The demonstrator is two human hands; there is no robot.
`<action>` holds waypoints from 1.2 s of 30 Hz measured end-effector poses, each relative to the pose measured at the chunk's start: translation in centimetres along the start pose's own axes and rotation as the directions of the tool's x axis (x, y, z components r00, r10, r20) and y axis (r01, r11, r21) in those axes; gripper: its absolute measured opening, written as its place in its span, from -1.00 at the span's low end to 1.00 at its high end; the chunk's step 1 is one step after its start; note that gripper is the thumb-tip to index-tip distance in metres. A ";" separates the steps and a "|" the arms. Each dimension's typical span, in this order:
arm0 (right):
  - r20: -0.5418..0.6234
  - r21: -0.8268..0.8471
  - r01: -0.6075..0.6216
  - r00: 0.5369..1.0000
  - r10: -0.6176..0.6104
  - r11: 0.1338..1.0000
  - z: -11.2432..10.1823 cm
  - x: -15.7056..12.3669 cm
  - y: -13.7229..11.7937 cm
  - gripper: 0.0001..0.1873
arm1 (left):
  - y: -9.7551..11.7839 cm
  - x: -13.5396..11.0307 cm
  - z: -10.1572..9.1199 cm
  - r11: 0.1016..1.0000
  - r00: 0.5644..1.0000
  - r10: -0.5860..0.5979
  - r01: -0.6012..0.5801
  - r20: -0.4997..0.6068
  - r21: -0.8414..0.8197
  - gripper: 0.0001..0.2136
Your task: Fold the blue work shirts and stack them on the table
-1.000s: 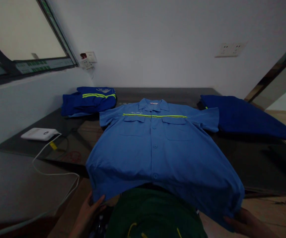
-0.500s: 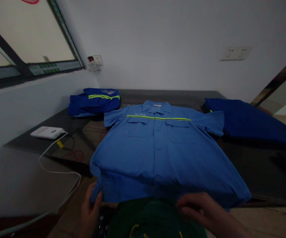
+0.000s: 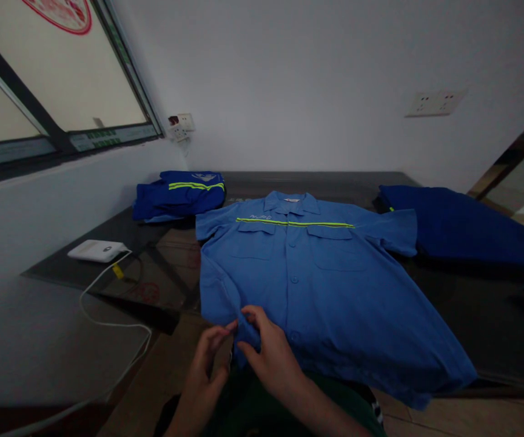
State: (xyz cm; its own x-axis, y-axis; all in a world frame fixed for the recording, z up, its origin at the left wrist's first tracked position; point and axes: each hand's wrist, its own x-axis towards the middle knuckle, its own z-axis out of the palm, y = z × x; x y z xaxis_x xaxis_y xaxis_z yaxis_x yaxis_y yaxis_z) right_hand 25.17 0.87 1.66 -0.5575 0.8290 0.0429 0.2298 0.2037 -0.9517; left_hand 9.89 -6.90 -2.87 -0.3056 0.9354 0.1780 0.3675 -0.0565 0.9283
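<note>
A light blue short-sleeved work shirt (image 3: 325, 291) lies front up, its collar away from me and a yellow-green stripe across the chest. Its left side is folded inward in a narrow flap. My right hand (image 3: 273, 355) pinches that flap near the hem, thumb and fingers around the cloth. Just left of it, my left hand (image 3: 207, 358) has curled fingers, their tips at the shirt's folded edge; the cloth between them is partly hidden. The lower hem by my hands hangs at the table's front edge.
A folded dark blue garment (image 3: 180, 197) with yellow-green stripes lies back left, another dark blue garment (image 3: 453, 221) at the right. A white power bank (image 3: 96, 250) with a white cable (image 3: 120, 325) sits on the dark table (image 3: 162, 267) by the left wall.
My left hand has brought the shirt's lower left corner inward to the right. My right hand has moved left across the hem and taken hold of the cloth beside it.
</note>
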 end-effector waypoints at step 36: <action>0.283 -0.158 0.160 0.953 -0.111 0.974 -0.1 -3.5 -0.1 -0.67 | 3.9 37.7 0.1 0.940 0.961 -0.060 -0.037 -0.271 -0.340 -0.71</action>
State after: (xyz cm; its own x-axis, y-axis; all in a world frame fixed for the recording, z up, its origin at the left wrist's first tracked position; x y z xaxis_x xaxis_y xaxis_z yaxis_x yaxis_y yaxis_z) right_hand 27.21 -2.02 1.69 -0.7825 0.6198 0.0603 0.2604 0.4135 -0.8725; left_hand -0.13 28.15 7.48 -0.5534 0.8076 0.2041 0.0586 -0.2067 0.9767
